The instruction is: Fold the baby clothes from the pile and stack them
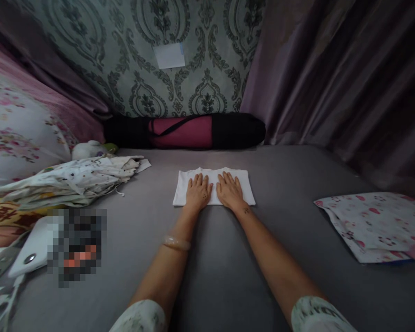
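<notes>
A white folded cloth [212, 198] lies flat on the grey sheet in the middle of the view, its long side running left to right. My left hand [198, 191] rests palm down on its left half, fingers stretched out and pointing away from me. On the right half lies my right hand [230, 189], also palm down with its fingers spread. The two thumbs point toward each other with a narrow strip of cloth between them. Neither hand grips anything. The cloth's far edge is slightly wavy.
The grey bed surface [131, 249] carries a patterned cloth pile [79, 180] and a white device with cables [34, 249] at left, and a folded heart-print cloth [383, 223] at right. A long black and pink bag [183, 131] lies along the wall.
</notes>
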A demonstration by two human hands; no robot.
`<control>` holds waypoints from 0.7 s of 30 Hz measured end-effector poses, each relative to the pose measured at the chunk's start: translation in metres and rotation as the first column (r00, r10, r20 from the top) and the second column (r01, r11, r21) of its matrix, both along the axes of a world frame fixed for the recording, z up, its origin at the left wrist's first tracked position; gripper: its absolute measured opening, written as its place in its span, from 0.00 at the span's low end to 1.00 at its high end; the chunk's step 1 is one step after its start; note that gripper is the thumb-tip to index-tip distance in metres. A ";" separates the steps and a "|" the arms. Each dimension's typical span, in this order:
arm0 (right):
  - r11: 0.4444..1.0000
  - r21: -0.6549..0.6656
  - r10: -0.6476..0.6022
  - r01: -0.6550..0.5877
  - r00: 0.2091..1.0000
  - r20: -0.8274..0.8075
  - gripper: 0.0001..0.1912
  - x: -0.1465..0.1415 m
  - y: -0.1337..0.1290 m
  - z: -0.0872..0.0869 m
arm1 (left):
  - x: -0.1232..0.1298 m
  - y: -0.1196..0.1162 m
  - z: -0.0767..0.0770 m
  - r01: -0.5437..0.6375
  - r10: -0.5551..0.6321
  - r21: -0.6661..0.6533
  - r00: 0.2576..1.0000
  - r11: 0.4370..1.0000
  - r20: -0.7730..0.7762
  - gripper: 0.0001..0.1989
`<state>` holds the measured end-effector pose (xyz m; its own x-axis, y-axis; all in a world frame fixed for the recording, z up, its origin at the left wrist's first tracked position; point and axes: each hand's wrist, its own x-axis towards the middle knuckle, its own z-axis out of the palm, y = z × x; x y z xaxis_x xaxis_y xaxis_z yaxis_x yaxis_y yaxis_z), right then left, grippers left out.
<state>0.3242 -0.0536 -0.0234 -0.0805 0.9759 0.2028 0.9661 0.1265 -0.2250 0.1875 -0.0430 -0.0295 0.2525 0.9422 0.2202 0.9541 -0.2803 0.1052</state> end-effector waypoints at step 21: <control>0.998 0.015 0.064 -0.063 0.998 -0.018 0.27 -0.025 0.000 -0.003 | -0.004 0.006 0.003 -0.060 0.062 -0.016 0.984 0.998 0.165 0.20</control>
<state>0.2993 -0.0535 -0.0259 -0.1383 0.9659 0.2187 0.9517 0.1907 -0.2405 0.1839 -0.0373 -0.0264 0.1557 0.9573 0.2438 0.9385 -0.2204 0.2660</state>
